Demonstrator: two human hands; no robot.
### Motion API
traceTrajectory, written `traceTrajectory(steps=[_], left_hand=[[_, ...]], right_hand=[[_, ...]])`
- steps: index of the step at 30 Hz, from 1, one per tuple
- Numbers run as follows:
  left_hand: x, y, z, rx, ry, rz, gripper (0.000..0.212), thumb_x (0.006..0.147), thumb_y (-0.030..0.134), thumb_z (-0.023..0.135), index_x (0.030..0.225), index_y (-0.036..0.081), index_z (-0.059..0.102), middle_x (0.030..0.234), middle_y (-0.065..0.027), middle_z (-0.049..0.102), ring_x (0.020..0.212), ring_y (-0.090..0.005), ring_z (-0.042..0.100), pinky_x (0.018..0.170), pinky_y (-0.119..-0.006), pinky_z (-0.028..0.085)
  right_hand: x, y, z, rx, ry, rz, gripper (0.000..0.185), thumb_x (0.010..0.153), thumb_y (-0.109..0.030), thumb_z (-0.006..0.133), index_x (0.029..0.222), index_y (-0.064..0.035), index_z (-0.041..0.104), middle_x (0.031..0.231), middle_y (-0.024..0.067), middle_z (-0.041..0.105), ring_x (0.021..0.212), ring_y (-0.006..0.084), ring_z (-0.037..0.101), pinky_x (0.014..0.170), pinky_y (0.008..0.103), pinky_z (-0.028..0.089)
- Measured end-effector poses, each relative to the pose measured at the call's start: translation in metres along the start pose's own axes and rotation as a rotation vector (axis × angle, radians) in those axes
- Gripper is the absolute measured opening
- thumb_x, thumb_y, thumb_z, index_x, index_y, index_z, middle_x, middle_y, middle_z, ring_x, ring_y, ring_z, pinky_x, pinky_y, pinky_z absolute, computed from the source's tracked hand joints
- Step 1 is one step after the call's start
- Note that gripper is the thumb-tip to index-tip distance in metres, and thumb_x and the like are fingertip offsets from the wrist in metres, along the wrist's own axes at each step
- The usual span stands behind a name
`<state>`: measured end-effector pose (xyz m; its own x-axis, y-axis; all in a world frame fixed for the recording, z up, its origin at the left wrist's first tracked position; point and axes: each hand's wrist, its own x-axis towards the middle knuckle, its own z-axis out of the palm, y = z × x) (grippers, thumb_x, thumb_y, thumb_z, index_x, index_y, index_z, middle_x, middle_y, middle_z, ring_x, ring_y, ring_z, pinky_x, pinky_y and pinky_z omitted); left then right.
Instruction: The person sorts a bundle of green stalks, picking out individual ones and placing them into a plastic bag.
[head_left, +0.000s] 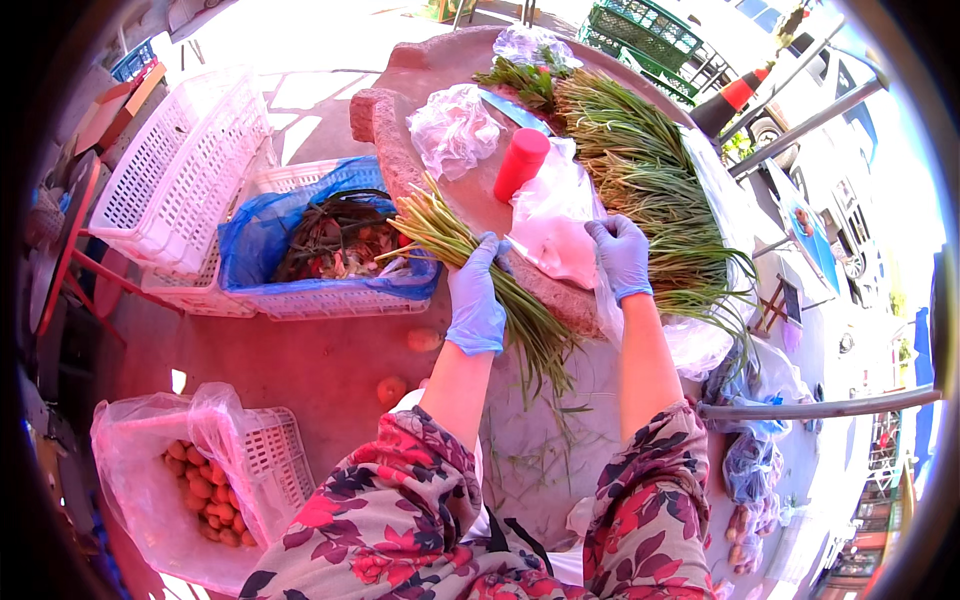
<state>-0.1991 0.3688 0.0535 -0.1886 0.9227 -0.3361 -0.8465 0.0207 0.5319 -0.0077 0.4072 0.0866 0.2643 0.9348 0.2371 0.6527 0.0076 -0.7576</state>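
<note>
My left hand (478, 300), in a thin blue glove, grips a bunch of long green stalks (517, 304), which look like garlic chives. Their pale ends point up and left; the leafy tips hang over the rim of a round stone table (405, 161). Also gloved, my right hand (624, 255) has its fingers curled together at the edge of a white plastic bag (559, 217). Whether they pinch the plastic cannot be made out. Beside that hand, a large pile of similar stalks (645, 172) lies along the table's right side.
A red cylindrical container (521, 165) and crumpled plastic (455, 131) rest on the table. To the left stand a blue-lined crate of plant scraps (337, 240), stacked white crates (184, 172) and a crate of round orange-brown produce (206, 491). A metal rail (817, 406) juts in at right.
</note>
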Motion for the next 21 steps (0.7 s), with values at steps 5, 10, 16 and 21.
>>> traceTrajectory(steps=[5, 10, 16, 21], left_hand=[[-0.007, 0.004, 0.002, 0.013, -0.164, -0.088, 0.013, 0.078, 0.008, 0.062, 0.089, 0.005, 0.056, 0.072, -0.0062, 0.060, 0.055, -0.0119, 0.052, 0.050, -0.026, 0.045], [-0.019, -0.004, 0.008, 0.095, -0.285, -0.143, 0.014, 0.079, 0.009, 0.062, 0.090, 0.005, 0.056, 0.071, -0.0057, 0.061, 0.056, -0.0123, 0.054, 0.049, -0.026, 0.045], [-0.024, -0.021, 0.011, 0.106, -0.328, -0.219, 0.009, 0.080, 0.009, 0.059, 0.087, 0.004, 0.058, 0.075, -0.0071, 0.062, 0.063, -0.0144, 0.058, 0.056, -0.027, 0.048], [-0.025, -0.023, 0.018, -0.057, -0.305, -0.411, 0.016, 0.079, 0.007, 0.057, 0.094, 0.002, 0.057, 0.089, -0.0082, 0.062, 0.078, -0.0181, 0.061, 0.067, -0.030, 0.050]], right_hand=[[-0.015, -0.036, -0.030, 0.788, 0.031, -0.051, 0.012, 0.086, -0.014, 0.056, 0.083, -0.0032, 0.060, 0.073, -0.0016, 0.056, 0.060, 0.0049, 0.044, 0.056, 0.0174, 0.037], [-0.022, -0.057, -0.021, 0.314, 0.008, -0.184, 0.020, 0.081, -0.017, 0.063, 0.089, 0.0020, 0.060, 0.079, 0.0054, 0.061, 0.066, 0.0106, 0.053, 0.064, 0.0246, 0.044], [-0.008, -0.023, 0.008, -0.148, 0.110, -0.239, 0.019, 0.074, -0.018, 0.067, 0.076, 0.0001, 0.060, 0.071, 0.0130, 0.055, 0.068, 0.0245, 0.054, 0.064, 0.0337, 0.043], [-0.052, -0.033, -0.006, 0.106, 0.183, -0.492, 0.009, 0.079, -0.002, 0.059, 0.075, 0.0015, 0.053, 0.073, 0.0068, 0.048, 0.062, 0.0161, 0.046, 0.059, 0.0282, 0.040]])
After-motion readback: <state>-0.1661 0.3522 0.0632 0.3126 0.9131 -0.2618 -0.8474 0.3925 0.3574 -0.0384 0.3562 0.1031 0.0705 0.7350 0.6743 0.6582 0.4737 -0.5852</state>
